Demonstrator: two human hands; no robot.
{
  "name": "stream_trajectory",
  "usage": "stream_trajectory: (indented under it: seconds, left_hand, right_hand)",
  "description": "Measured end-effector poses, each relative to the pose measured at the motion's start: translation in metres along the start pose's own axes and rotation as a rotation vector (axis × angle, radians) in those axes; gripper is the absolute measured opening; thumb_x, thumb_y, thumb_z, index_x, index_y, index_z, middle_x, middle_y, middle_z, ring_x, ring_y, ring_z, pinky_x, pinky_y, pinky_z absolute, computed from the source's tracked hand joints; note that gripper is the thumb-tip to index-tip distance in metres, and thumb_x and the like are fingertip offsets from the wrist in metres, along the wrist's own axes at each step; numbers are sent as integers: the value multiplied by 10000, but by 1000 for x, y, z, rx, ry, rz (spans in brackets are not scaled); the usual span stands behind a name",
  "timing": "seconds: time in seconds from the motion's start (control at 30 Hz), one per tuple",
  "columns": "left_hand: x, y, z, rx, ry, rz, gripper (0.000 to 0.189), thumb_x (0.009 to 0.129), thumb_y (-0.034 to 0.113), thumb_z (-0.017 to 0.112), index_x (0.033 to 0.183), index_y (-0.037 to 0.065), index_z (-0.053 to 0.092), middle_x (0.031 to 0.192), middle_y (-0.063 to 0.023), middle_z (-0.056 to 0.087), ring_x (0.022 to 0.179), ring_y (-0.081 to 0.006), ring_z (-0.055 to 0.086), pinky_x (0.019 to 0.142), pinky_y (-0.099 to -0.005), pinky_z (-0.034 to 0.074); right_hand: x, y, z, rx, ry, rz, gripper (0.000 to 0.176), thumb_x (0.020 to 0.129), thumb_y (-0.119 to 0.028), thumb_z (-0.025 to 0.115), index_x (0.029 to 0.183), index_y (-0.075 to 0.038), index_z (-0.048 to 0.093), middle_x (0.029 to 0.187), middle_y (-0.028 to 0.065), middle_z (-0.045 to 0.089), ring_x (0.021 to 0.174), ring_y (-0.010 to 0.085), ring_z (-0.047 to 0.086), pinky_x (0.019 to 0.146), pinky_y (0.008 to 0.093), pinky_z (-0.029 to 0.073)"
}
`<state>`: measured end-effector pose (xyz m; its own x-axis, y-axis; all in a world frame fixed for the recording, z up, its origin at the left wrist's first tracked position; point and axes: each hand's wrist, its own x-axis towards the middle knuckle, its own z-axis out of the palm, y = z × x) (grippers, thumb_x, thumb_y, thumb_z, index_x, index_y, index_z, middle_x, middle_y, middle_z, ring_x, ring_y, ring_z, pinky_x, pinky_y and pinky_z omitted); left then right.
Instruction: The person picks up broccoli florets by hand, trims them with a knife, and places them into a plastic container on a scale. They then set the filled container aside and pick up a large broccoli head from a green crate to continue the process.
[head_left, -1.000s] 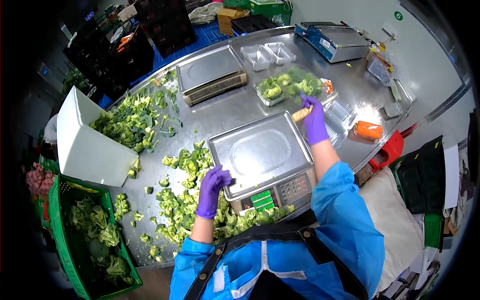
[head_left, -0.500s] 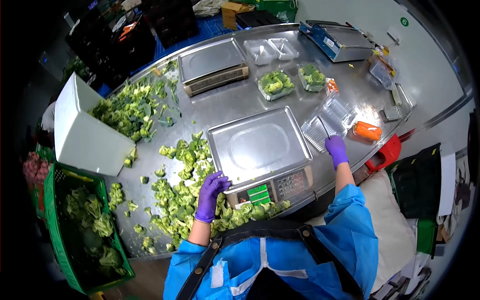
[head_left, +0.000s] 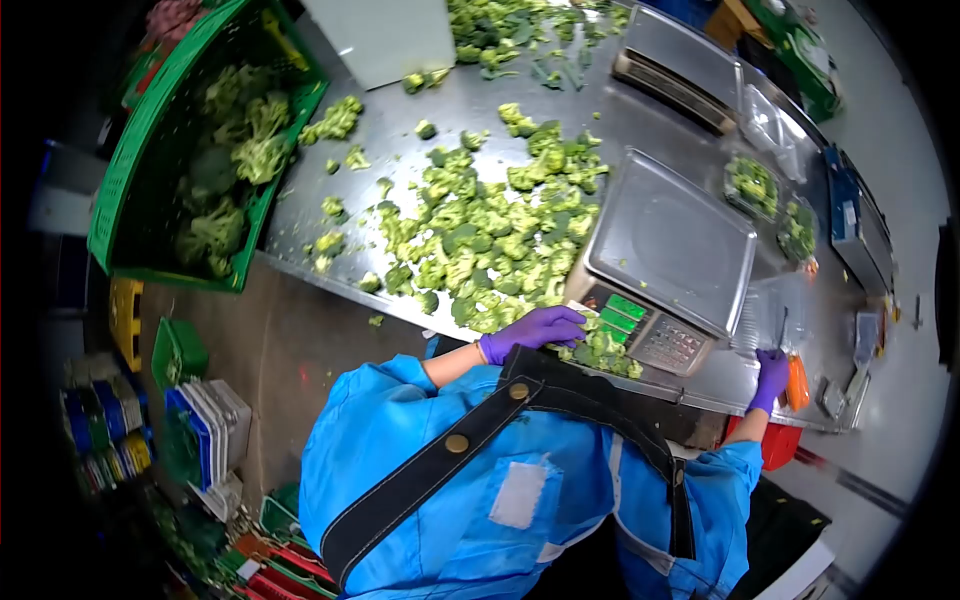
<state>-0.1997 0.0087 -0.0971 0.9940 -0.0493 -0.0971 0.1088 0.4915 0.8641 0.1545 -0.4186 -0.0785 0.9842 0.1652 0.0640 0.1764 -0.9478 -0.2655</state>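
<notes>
My left hand [head_left: 535,332], in a purple glove, rests at the near corner of the scale [head_left: 672,245], beside the broccoli florets [head_left: 470,240] heaped on the steel table. Its fingers point to the right; whether anything is under them is hidden. At the right, my gloved right hand [head_left: 770,377] is closed around the lower end of a thin dark tool, which rises over the clear plastic trays [head_left: 765,318]. A wrapped orange pack [head_left: 797,383] lies just right of that hand. The scale's pan holds only small green crumbs.
A green crate [head_left: 165,200] with broccoli heads stands at the left. A white bin [head_left: 385,40] lies near more broccoli at the top. Behind the scale are a second scale [head_left: 680,65], two filled packs [head_left: 750,187] and a blue-sided machine [head_left: 858,225].
The camera view has turned and shifted toward the left side of the table, showing more floor. My left hand now reaches rightward with straighter fingers. My right hand still holds the thin tool.
</notes>
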Motion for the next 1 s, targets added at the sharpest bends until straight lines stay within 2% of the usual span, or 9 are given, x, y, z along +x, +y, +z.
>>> stream_trajectory:
  seconds: [0.03,0.17,0.23,0.3,0.37,0.5,0.6,0.8,1.0]
  left_hand:
    - [-4,3,-2,34,4,3,348,884,162,508,1188,5,445,1057,-99,573,936,-149,562,861,-267,435]
    - [-15,30,-6,-65,136,-109,356,884,164,510,1194,4,438,1048,-91,576,934,-135,555,849,-254,434]
    - [-19,31,-12,55,170,-100,374,877,169,521,1199,3,431,1043,-87,577,935,-128,547,835,-245,433]
    - [-21,27,-17,56,179,-90,377,862,168,544,1187,4,445,1037,-79,580,929,-123,548,825,-237,431]
    - [-26,28,-20,180,248,-75,359,854,158,554,1168,7,468,1018,-74,588,900,-121,557,815,-236,436]
    - [-45,32,-47,265,585,110,245,831,164,583,1043,44,570,872,-39,610,788,-87,561,696,-225,454]
    - [-68,37,-83,1061,873,198,280,738,157,626,998,57,593,984,-103,602,911,-259,566,799,-338,443]
    - [-66,44,-109,1750,432,1,612,696,330,639,1260,210,433,1357,-107,323,1256,-395,227,991,-548,206]
    - [-64,63,-182,1665,724,18,570,759,325,600,1286,237,401,1321,-94,385,1240,-386,275,986,-504,235]
  right_hand:
    - [6,-19,-18,-54,-146,182,256,743,-255,654,797,-13,587,579,61,567,532,149,546,509,287,426]
    - [-1,-48,-47,353,446,180,307,819,-325,587,831,-18,602,530,7,468,458,64,406,431,234,345]
    - [-22,-101,-61,383,422,259,277,827,-295,576,866,-23,612,579,16,534,490,79,459,466,232,379]
    - [-43,-146,-56,167,626,-257,197,801,-203,611,902,-34,619,686,16,610,529,96,514,504,228,412]
    - [-67,-182,-36,407,434,-458,171,761,-109,636,925,-62,624,804,39,647,612,116,574,557,238,445]
    - [-100,-224,-12,67,81,-570,241,703,-107,685,934,-93,618,905,85,633,715,192,621,638,271,481]
    - [-110,-236,-6,114,132,-689,359,688,-124,700,1034,-107,603,945,64,634,538,160,565,523,269,446]
    - [-131,-255,-31,423,-37,-328,464,720,-48,656,1167,-98,543,1016,17,625,511,22,348,481,164,338]
    - [-135,-250,-22,548,0,-316,357,801,12,555,1156,-27,534,1045,85,608,777,73,570,616,176,413]
